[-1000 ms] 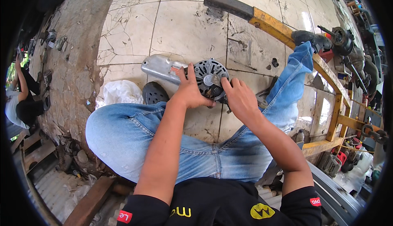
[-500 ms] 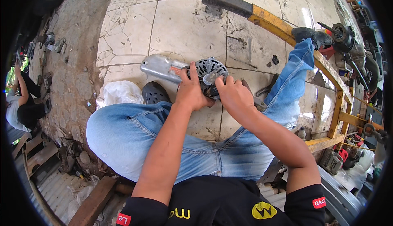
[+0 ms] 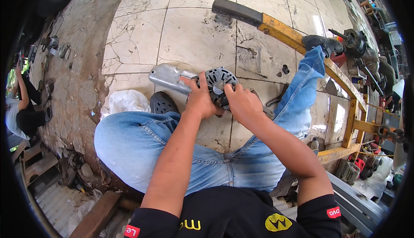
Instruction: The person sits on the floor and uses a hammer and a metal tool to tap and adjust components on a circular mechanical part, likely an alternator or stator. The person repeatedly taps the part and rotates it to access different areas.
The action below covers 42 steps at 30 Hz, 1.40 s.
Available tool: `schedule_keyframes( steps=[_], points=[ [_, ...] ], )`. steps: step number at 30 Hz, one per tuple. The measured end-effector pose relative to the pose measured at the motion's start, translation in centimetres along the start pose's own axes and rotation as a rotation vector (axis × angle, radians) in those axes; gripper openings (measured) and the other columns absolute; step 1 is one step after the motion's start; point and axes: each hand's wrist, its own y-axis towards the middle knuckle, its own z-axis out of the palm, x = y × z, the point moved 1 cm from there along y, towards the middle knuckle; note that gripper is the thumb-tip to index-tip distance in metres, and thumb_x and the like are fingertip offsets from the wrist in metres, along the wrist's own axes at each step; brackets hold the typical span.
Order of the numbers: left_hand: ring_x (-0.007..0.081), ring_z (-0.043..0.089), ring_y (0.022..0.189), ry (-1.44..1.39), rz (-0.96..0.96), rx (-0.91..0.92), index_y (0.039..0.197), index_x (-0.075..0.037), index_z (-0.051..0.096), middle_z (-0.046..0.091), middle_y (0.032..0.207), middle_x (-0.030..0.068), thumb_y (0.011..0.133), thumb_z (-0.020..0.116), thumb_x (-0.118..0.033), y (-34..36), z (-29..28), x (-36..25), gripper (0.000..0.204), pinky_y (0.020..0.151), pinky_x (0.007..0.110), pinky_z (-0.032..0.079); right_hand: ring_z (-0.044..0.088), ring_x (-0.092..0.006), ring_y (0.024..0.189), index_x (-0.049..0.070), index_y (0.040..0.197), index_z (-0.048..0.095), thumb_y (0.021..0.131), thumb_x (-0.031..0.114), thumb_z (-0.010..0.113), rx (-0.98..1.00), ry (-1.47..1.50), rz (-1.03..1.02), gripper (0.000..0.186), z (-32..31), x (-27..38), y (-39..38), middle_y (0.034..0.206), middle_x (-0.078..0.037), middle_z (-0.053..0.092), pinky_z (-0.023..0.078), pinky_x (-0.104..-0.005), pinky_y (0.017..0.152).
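Observation:
A round alternator with a slotted, vented end face lies between my legs, with a grey round piece near its middle. My left hand is wrapped round its left side, the index finger stretched up along the rim. At the right of the face, my right hand has its fingers curled and pressed together against the alternator; whatever is between their tips is hidden. Just left of the alternator, a long silver metal part rests on the tiles, with copper-coloured strips near its right end.
A yellow steel frame with a black end runs across the upper right. White crumpled plastic lies beside my dark clog. Greasy machine parts stand at the right. Another person sits at the far left.
The view has shifted slightly. Both hands stay on the alternator in nearly the same pose, and the silver part still lies beside it.

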Motion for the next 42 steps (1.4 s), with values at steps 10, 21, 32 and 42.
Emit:
schedule_keyframes(
  steps=[10,21,32,42],
  points=[
    [0.0456,0.044,0.133,-0.009,-0.013,0.023,0.157,-0.010,-0.004,0.016,0.154,0.0298,0.047,0.099,-0.026,-0.2,0.0,-0.2,0.151,0.109,0.045,0.044,0.068,-0.0371,0.093,0.003,0.121,0.049,0.080,0.013,0.074,-0.016,-0.012,0.078,0.049,0.5,0.7,-0.5,0.108,-0.021,0.061,0.059,-0.0434,0.070],
    [0.0487,0.040,0.136,-0.011,0.051,0.019,0.157,-0.010,-0.003,0.016,0.154,0.0328,0.045,0.099,-0.026,0.5,0.3,0.7,0.152,0.113,0.046,0.039,0.064,-0.0478,0.091,0.001,0.116,0.048,0.082,0.010,0.062,-0.161,0.553,0.159,0.038,-0.8,-5.3,0.4,0.090,-0.031,0.065,0.050,-0.0549,0.075],
    [0.0469,0.030,0.143,0.122,0.011,0.223,0.158,-0.022,-0.009,0.002,0.157,0.0347,0.045,0.099,-0.021,1.8,-1.5,-1.2,0.156,0.118,0.043,0.034,0.067,-0.0256,0.068,0.000,0.114,0.058,0.087,0.011,0.059,-0.418,1.006,0.610,0.029,14.1,-15.4,7.3,0.083,-0.018,0.066,0.052,-0.0396,0.062],
    [0.0447,0.031,0.143,-0.061,0.030,0.282,0.160,-0.020,0.000,0.016,0.153,0.0334,0.060,0.072,-0.007,3.7,-3.4,0.5,0.123,0.116,0.039,0.032,0.067,-0.0394,0.100,0.001,0.117,0.066,0.079,0.008,0.053,0.100,0.823,0.599,0.041,17.5,-14.7,5.4,0.106,-0.026,0.069,0.051,-0.0422,0.089]
  ],
)
